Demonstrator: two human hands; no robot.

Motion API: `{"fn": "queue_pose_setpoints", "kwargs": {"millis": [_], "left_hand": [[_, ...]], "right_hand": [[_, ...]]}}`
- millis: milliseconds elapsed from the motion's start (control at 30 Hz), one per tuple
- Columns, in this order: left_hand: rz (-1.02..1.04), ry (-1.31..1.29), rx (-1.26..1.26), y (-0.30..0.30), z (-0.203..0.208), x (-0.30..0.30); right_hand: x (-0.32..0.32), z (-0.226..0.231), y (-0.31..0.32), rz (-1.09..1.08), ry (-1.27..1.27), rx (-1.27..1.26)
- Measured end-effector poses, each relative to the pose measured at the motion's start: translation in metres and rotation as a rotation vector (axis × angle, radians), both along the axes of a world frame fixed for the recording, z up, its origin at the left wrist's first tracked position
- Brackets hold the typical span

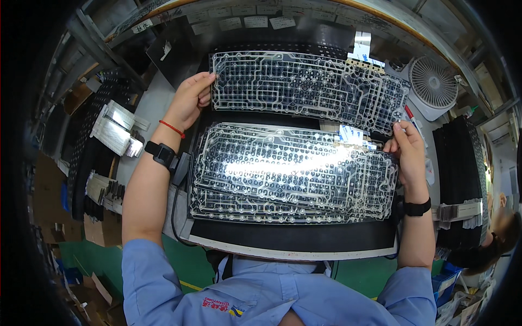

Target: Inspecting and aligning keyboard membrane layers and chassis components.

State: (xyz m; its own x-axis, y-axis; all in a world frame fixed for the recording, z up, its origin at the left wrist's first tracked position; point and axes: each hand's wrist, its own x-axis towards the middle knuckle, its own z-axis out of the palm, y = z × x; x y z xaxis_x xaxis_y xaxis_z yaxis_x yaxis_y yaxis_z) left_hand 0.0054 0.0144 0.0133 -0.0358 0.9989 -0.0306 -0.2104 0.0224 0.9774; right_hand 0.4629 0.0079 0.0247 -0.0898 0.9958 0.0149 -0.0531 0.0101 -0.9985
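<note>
Between my two hands stretches a clear keyboard membrane sheet (304, 84) with silvery circuit traces and a short tail at its upper right. My left hand (193, 96) pinches its left edge, thumb on top. At the lower right corner, my right hand (406, 145) grips it between thumb and fingers. Nearer to me lies a stack of similar membrane sheets (293, 171), slightly fanned, with bright glare across the middle. Dark perforated panels show through the held sheet. Whether the held sheet rests on the panel beneath it, I cannot tell.
A white fan (434, 81) stands at the back right beside a red pen (409, 111). Stacked black panels (459, 174) rise on the right, and more perforated black panels (92, 141) on the left. A cardboard box (103, 229) sits lower left. Another person's arm (489, 244) shows at far right.
</note>
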Motion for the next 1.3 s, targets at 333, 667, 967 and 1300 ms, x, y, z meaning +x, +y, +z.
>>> {"fn": "queue_pose_setpoints", "kwargs": {"millis": [333, 667, 967, 1300], "left_hand": [[0.011, -0.026, 0.034, -0.004, 0.005, 0.002], [-0.005, 0.039, 0.040, -0.003, 0.005, -0.001], [0.013, 0.090, 0.017, 0.000, -0.001, -0.004], [0.352, 0.494, 0.460, -0.014, 0.038, 0.020]], "right_hand": [[0.001, -0.002, 0.001, -0.060, -0.019, 0.135], [0.001, 0.001, -0.001, 0.004, -0.059, 0.114], [0.000, 0.004, -0.003, 0.015, -0.031, 0.083], [-0.005, 0.007, -0.006, 0.033, 0.090, 0.077]]}}
